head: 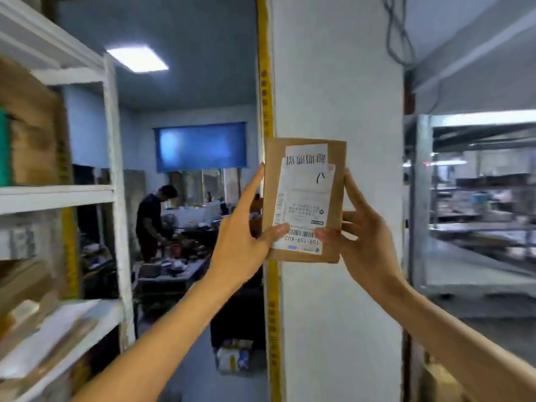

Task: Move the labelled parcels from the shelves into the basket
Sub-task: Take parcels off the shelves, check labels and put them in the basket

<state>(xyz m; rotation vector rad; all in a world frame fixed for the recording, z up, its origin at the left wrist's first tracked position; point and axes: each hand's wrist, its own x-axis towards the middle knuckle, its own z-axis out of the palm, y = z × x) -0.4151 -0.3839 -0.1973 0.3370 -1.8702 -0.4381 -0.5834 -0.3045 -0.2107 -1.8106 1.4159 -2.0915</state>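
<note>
Standing in an aisle: white shelving (116,181) along the left edge, stacked with cardboard and paper parcels; white pillar (336,82) dead ahead, yellow strip (266,97) down its left corner. Beyond, left of pillar, open workroom with a person in dark clothes (150,219) at a cluttered bench, well apart.

Parcel (304,198), brown cardboard, held upright at about eye level in front of the pillar, clear of the shelves. White shipping label (304,204) facing camera, printed upside down.

Left hand (240,233) clamped on parcel's left edge, thumb across the label's lower corner. Right hand (365,236) clamped on right edge, thumb pressed on the barcode. Hands apart, parcel between them.

Progress, judged: one parcel off the shelf, apparently being checked; not yet dropped. Basket nowhere in view. More parcels left on the shelves, count unclear through blur.

Room: free floor left of pillar. Shelf post near left forearm, pillar close behind parcel; worth minding both when turning.
</note>
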